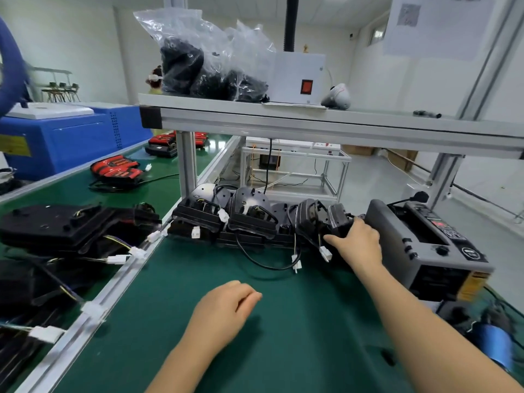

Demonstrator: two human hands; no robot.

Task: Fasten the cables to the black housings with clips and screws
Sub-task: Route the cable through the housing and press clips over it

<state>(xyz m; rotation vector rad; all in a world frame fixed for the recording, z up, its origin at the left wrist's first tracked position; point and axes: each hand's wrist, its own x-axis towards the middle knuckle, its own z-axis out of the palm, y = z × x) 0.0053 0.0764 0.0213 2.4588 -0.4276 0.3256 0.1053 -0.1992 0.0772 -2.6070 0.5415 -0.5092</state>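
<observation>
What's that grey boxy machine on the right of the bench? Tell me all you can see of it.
The grey machine is a boxy unit, plastic by its look, with rounded edges. Its dark top carries small buttons and a red display; a knob, a round label and a yellow sticker show nearer. It sits upright on the green mat at the bench's right end. The right hand grips a black housing just beside it; contact with the machine cannot be told.

A row of housings (pixel 249 219) is lined along the mat's (pixel 198 350) far edge, left of a tape dispenser (pixel 425 248), beneath a shelf (pixel 312 120).
</observation>
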